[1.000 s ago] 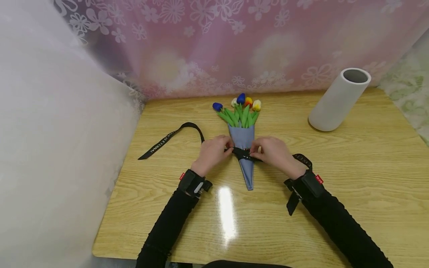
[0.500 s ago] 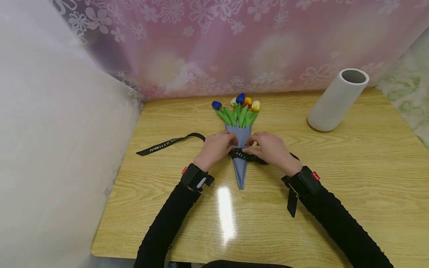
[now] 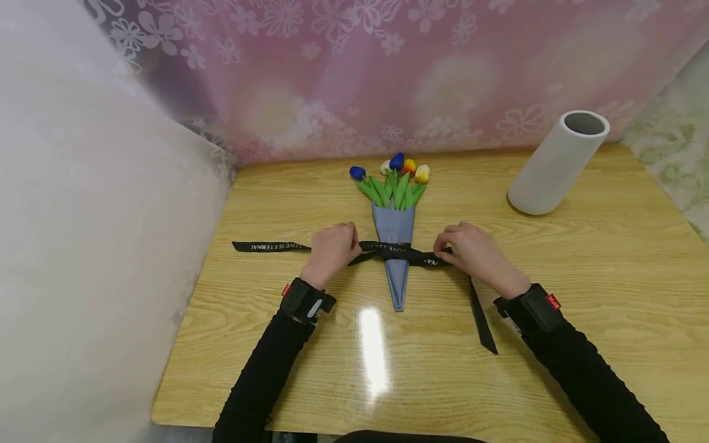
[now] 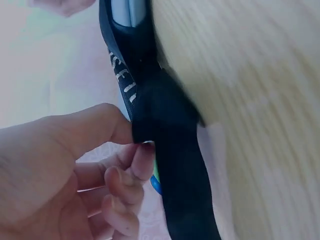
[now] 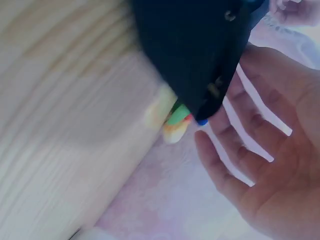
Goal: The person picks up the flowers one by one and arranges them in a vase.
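Note:
A small bouquet of tulips (image 3: 400, 178) in blue, white, yellow and orange lies on the table, wrapped in a grey-blue cone (image 3: 393, 224). A black ribbon (image 3: 382, 250) with white lettering crosses the cone's lower half. Left of the cone, my left hand (image 3: 332, 249) pinches the ribbon between thumb and forefinger, as the left wrist view also shows. On the other side my right hand (image 3: 479, 255) grips the ribbon with curled fingers. In the right wrist view the dark ribbon (image 5: 195, 50) partly hides the fingertips. One ribbon tail (image 3: 482, 317) hangs towards the front.
A white slanted vase (image 3: 556, 166) stands at the back right of the wooden table (image 3: 598, 295). Behind the table hangs a pink flowered cloth (image 3: 354, 80). The printed left tail (image 3: 266, 247) of the ribbon lies flat beyond the left hand.
Both hands have moved apart from the cone, the left leftward and the right rightward, drawing the ribbon out straight across it. The left tail now lies straighter.

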Available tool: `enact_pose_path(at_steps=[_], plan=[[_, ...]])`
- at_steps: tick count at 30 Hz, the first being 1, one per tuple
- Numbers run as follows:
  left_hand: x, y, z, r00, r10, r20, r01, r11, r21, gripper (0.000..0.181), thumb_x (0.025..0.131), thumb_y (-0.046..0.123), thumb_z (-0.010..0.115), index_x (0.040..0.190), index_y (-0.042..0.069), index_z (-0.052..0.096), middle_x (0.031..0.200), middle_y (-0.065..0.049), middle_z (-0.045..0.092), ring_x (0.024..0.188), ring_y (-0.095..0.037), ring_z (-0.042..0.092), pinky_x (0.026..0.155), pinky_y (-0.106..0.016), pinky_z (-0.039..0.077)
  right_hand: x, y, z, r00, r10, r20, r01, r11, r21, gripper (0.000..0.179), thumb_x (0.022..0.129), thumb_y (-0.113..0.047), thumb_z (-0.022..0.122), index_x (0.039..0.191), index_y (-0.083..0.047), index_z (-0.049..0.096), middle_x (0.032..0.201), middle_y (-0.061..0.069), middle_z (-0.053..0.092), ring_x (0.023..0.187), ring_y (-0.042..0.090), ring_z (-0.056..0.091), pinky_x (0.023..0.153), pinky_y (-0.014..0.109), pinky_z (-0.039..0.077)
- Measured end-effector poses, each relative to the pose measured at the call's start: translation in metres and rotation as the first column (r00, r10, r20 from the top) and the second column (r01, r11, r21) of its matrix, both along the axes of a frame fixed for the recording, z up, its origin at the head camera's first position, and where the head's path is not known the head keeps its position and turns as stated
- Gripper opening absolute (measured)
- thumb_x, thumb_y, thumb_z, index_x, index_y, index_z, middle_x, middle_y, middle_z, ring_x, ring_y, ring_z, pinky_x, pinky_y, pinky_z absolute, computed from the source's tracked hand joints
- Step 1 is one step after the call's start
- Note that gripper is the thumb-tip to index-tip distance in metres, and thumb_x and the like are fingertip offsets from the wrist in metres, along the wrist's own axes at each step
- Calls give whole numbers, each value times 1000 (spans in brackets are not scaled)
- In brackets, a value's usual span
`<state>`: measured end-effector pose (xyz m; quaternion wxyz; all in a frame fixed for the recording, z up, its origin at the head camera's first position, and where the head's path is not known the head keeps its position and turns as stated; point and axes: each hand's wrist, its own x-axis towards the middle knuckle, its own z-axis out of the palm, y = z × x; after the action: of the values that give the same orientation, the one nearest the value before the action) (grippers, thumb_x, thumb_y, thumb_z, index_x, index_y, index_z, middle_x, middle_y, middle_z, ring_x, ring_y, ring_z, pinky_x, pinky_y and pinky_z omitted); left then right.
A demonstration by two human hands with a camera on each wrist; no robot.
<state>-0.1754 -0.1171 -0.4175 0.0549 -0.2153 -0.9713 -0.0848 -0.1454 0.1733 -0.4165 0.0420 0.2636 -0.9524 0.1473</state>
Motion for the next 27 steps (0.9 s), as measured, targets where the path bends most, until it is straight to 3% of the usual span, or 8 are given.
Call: enact_pose_path(at_steps=[3, 8, 11, 15, 20, 24, 27], plan=[[0, -2, 2, 999, -18, 28, 17, 1000, 20, 6, 94, 16, 71, 97, 11, 69, 84, -5, 64, 63, -19, 60, 49, -29, 43, 1, 10, -1, 999, -32, -5, 32, 999, 2, 6, 88, -11, 80, 91, -14, 76, 91, 7, 69, 77, 26, 58, 63, 40, 48], [-6, 16, 12, 988, -143, 50, 137, 984, 111, 19, 98, 27, 71, 112, 14, 73, 103, -7, 65, 75, -18, 65, 57, -29, 50, 1, -5, 2, 997, -54, -52, 50, 996, -74, 13, 94, -22, 75, 101, -12, 75, 100, 10, 71, 84, 29, 63, 68, 43, 51], [-9, 30, 16, 977, -202, 65, 197, 977, 86, 19, 95, 32, 73, 107, 17, 75, 100, -4, 66, 78, -16, 65, 62, -29, 52, -1, -27, 3, 997, -2, -82, -6, 996, -91, 18, 91, -27, 78, 99, -11, 76, 96, 8, 71, 81, 27, 62, 67, 40, 51], [-10, 39, 12, 972, -211, 101, 212, 977, 4, 20, 91, 35, 76, 101, 18, 74, 91, 1, 69, 77, -13, 66, 65, -28, 55, -3, -47, -2, 996, 75, -51, -78, 996, -48, 16, 87, -25, 82, 96, -13, 78, 90, 4, 73, 74, 22, 57, 63, 35, 47], [-8, 33, 9, 982, -165, 96, 165, 986, 5, 11, 95, 28, 74, 93, 18, 72, 84, 3, 69, 72, -13, 65, 60, -28, 53, -1, -36, -9, 998, 39, -51, -42, 998, -51, 10, 84, -15, 85, 91, -12, 78, 88, 5, 72, 78, 25, 59, 69, 38, 50], [-2, 12, 10, 995, -47, 85, 46, 999, 22, 11, 96, 20, 73, 89, 14, 67, 77, 0, 65, 64, -15, 61, 54, -29, 48, 2, -7, -11, 993, -73, -88, 68, 996, -60, 11, 83, -11, 85, 89, -7, 76, 94, 12, 70, 87, 34, 59, 74, 45, 51], [4, -5, 9, 993, 59, 104, -61, 998, 11, 13, 94, 18, 73, 87, 11, 65, 75, -3, 62, 61, -18, 60, 52, -31, 48, 8, 16, -10, 980, -168, -108, 164, 985, -42, 12, 82, -9, 84, 89, -3, 75, 97, 17, 68, 92, 39, 58, 78, 49, 51]])
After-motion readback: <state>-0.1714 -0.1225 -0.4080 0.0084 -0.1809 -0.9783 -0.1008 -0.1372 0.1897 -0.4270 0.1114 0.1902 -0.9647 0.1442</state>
